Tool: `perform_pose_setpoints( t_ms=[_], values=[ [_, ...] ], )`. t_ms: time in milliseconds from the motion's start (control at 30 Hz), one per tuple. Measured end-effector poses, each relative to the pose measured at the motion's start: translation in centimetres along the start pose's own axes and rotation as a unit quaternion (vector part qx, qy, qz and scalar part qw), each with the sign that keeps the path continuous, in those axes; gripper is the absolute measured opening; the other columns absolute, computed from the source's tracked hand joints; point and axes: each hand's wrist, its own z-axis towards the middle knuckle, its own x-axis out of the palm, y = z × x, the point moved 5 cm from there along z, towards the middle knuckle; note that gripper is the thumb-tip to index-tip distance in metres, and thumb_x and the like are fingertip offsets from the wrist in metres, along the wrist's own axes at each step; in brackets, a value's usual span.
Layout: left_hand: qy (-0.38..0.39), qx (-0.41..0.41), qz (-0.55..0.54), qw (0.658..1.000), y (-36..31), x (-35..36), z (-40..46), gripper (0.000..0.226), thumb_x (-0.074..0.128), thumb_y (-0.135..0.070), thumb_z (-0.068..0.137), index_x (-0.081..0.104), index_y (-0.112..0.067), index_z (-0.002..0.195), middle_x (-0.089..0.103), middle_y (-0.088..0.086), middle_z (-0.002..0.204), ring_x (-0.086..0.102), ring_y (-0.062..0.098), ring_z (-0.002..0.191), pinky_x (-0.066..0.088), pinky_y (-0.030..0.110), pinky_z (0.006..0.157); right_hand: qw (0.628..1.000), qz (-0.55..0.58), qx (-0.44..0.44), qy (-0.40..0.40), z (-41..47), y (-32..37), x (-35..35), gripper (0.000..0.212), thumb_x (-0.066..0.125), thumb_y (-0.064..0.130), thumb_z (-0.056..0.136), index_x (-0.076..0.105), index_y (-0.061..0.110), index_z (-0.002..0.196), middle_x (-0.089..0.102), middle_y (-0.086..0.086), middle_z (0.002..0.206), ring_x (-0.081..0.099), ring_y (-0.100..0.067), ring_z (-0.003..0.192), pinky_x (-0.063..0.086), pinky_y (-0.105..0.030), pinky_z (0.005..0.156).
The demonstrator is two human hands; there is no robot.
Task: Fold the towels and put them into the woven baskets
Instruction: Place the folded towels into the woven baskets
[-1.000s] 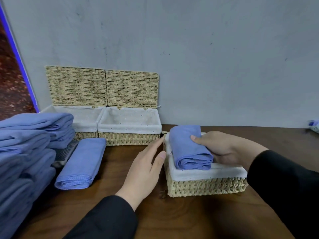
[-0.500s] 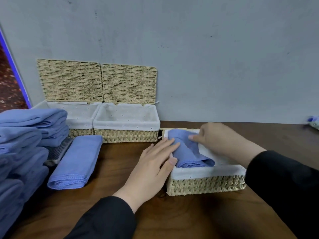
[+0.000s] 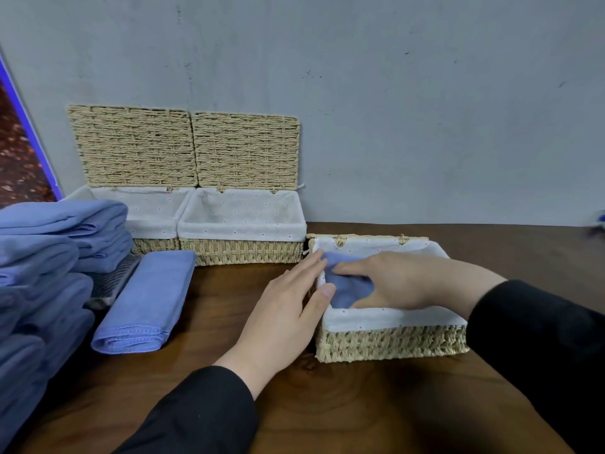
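In the head view, a folded blue towel (image 3: 348, 285) is pressed down into the near basket (image 3: 389, 342) on the tabletop (image 3: 360, 404): it is pinched by the right hand (image 3: 389, 283), while the left hand (image 3: 288, 309) rests flat-fingered against the basket's left rim. The cloth looks light, soft and limp, so it is best held across its folded bulk rather than by a loose edge. Another folded towel (image 3: 144, 303) lies beside the stack (image 3: 49, 257).

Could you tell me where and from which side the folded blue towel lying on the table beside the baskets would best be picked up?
Probably across its middle, from above. The folded towel lies flat on the table as a long narrow bundle, so fingers could span its width, one long edge each. Its right side faces bare wood, while the towel stack crowds its left, so coming in from the right looks easiest.
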Motion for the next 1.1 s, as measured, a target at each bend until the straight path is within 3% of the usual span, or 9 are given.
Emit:
perform_pose_setpoints(
  t_ms=[133, 233, 367, 500, 600, 733, 867, 1000, 1100],
  values=[
    [-0.005, -0.005, -0.028, 1.000, 0.3, -0.1, 0.1, 0.051, 0.037, -0.055, 0.103, 0.037, -0.039, 0.152, 0.029, -0.031, 0.157, 0.020, -0.017, 0.143, 0.024, 0.030, 0.123, 0.997, 0.003, 0.025, -0.073, 0.2, -0.5, -1.4, 0.064, 0.071, 0.061, 0.082, 0.055, 0.030, 0.136, 0.067, 0.008, 0.122, 0.060, -0.018, 0.108, 0.050, -0.036, 0.091],
    [-0.008, -0.009, -0.041, 0.999, 0.2, -0.2, 0.2, 0.046, 0.041, -0.047, 0.103, 0.039, -0.041, 0.149, 0.031, -0.031, 0.156, 0.021, -0.019, 0.141, 0.023, 0.023, 0.122, 1.000, -0.015, 0.005, 0.011, 1.5, -1.4, 1.0, 0.044, 0.061, 0.045, 0.097, 0.049, 0.032, 0.137, 0.065, 0.004, 0.122, 0.061, -0.018, 0.104, 0.049, -0.040, 0.097],
    [-0.007, -0.009, -0.039, 0.999, 0.2, -0.3, 0.3, 0.046, 0.043, -0.045, 0.104, 0.043, -0.037, 0.150, 0.031, -0.029, 0.157, 0.021, -0.019, 0.141, 0.020, 0.016, 0.119, 0.999, 0.004, -0.016, 0.050, 3.4, -1.6, 2.5, 0.039, 0.055, 0.017, 0.104, 0.048, 0.007, 0.142, 0.058, 0.005, 0.119, 0.048, -0.001, 0.099, 0.034, -0.005, 0.091],
    [-0.023, 0.027, 0.053, 0.998, -0.4, -0.6, -0.1, 0.050, 0.032, -0.052, 0.105, 0.039, -0.034, 0.152, 0.027, -0.023, 0.160, 0.009, -0.015, 0.147, 0.012, 0.027, 0.124, 0.998, -0.010, 0.007, 0.066, 2.7, -0.8, 1.2, 0.007, 0.058, 0.038, 0.100, 0.056, 0.037, 0.107, 0.063, 0.013, 0.102, 0.057, -0.008, 0.090, 0.042, -0.025, 0.084],
    [-0.110, 0.081, 0.125, 0.983, -1.2, -3.3, -2.1, 0.049, 0.037, -0.048, 0.104, 0.056, -0.024, 0.143, 0.045, -0.013, 0.153, 0.025, -0.005, 0.147, 0.018, 0.028, 0.123, 0.992, 0.056, 0.042, -0.107, 0.6, 0.9, -3.7, 0.030, 0.059, 0.053, 0.094, 0.069, 0.031, 0.112, 0.072, 0.012, 0.105, 0.066, -0.011, 0.098, 0.052, -0.040, 0.093],
    [-0.246, 0.076, 0.184, 0.949, 0.3, -9.8, -6.0, 0.036, 0.046, -0.036, 0.103, 0.071, -0.019, 0.123, 0.067, -0.009, 0.127, 0.055, 0.005, 0.125, 0.032, 0.023, 0.110, 0.909, 0.265, 0.007, -0.320, -1.4, 7.3, -6.5, 0.019, 0.059, 0.048, 0.096, 0.070, 0.034, 0.092, 0.073, 0.016, 0.084, 0.068, -0.003, 0.082, 0.056, -0.035, 0.081],
    [-0.232, -0.069, 0.265, 0.933, 4.6, -13.8, -8.6, 0.041, 0.047, -0.039, 0.101, 0.067, -0.013, 0.125, 0.070, 0.003, 0.120, 0.061, 0.020, 0.113, 0.040, 0.032, 0.099, 0.924, 0.290, -0.001, -0.248, 1.7, 14.6, -1.2, 0.028, 0.056, 0.050, 0.099, 0.068, 0.033, 0.117, 0.069, 0.019, 0.095, 0.062, 0.005, 0.088, 0.046, -0.014, 0.072],
    [-0.112, -0.190, 0.280, 0.934, 7.6, -12.9, -9.3, 0.042, 0.040, -0.036, 0.106, 0.067, -0.014, 0.129, 0.059, 0.004, 0.143, 0.046, 0.020, 0.140, 0.031, 0.043, 0.119, 0.925, 0.327, 0.051, -0.188, 6.7, 17.4, 4.9, 0.057, 0.044, 0.052, 0.103, 0.046, 0.018, 0.149, 0.063, 0.002, 0.138, 0.055, -0.015, 0.129, 0.041, -0.026, 0.103],
    [-0.177, -0.176, 0.185, 0.951, 7.7, -13.4, -9.6, 0.036, 0.041, -0.032, 0.105, 0.074, -0.016, 0.107, 0.073, 0.004, 0.111, 0.066, 0.019, 0.109, 0.050, 0.041, 0.096, 0.907, 0.374, 0.076, -0.181, 8.6, 18.5, 7.3, 0.069, 0.039, 0.057, 0.103, 0.032, 0.013, 0.156, 0.052, -0.002, 0.151, 0.044, -0.022, 0.142, 0.031, -0.036, 0.119]
  ],
)
